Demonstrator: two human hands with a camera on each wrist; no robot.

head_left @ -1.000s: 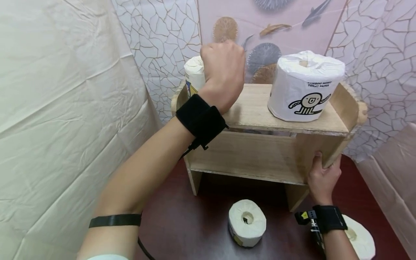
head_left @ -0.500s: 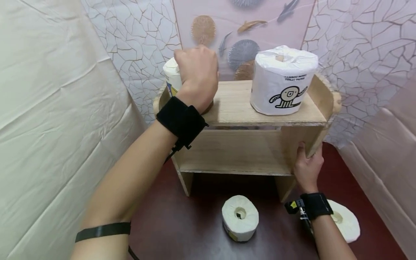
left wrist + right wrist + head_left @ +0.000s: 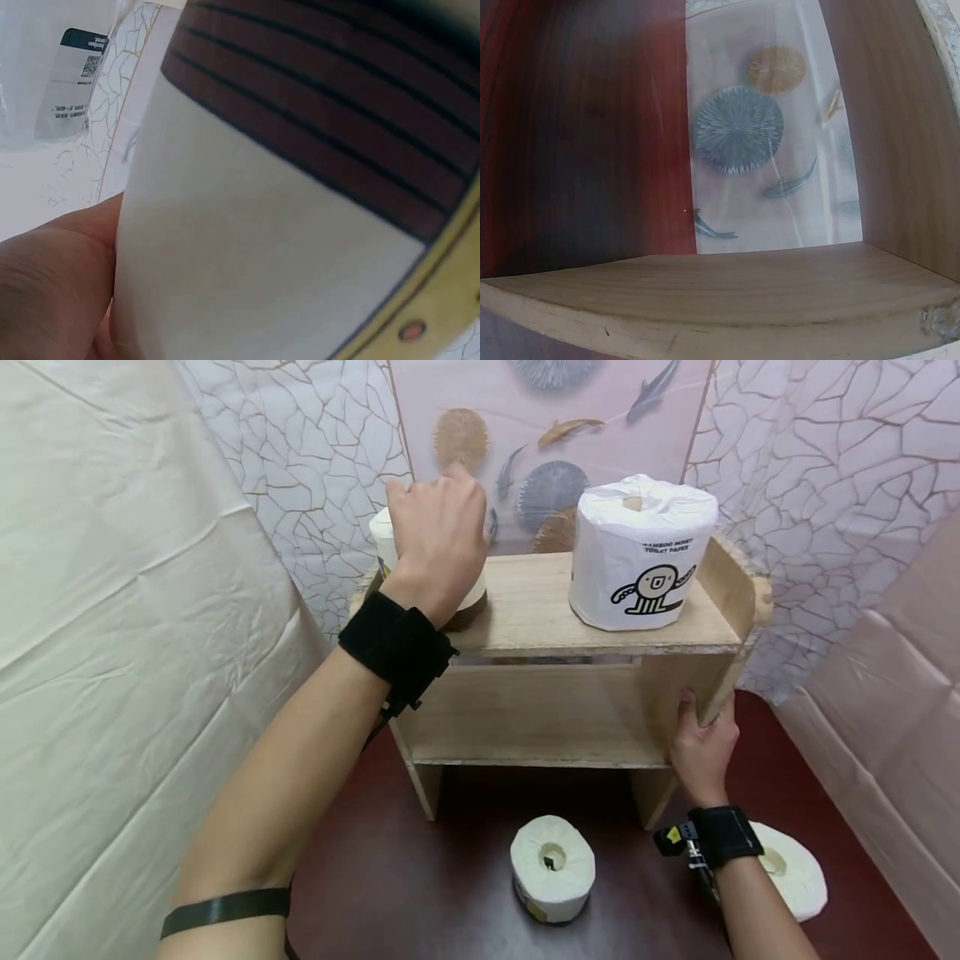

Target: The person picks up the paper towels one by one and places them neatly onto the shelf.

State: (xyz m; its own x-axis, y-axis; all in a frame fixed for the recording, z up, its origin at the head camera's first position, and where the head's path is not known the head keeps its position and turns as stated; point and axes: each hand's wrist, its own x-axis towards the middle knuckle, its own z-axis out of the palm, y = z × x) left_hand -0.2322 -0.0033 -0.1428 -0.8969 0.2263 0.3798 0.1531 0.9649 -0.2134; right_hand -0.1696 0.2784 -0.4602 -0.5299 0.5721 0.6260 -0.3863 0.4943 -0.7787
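Note:
At the left end of the top board of a wooden shelf (image 3: 525, 714), my left hand (image 3: 441, 531) grips a wrapped toilet roll (image 3: 477, 593). Its wrapper is cream with brown stripes and a yellow patch, filling most of the left wrist view; my hand (image 3: 56, 281) lies along its side there. The hand hides much of the roll in the head view. My right hand (image 3: 705, 750) holds the shelf's right side panel, thumb on the inner face. In the right wrist view only the shelf's boards (image 3: 742, 292) show, no hand.
A larger white toilet roll (image 3: 641, 560) with a cartoon figure stands on the right of the top board. On the dark red table (image 3: 420, 893), one roll (image 3: 552, 864) stands before the shelf, another (image 3: 798, 877) behind my right wrist. Cloth (image 3: 150, 610) hangs at the left.
The scene has slid left in the head view. More of the gripped roll's brown base shows beside my left hand. My right hand keeps its hold on the side panel.

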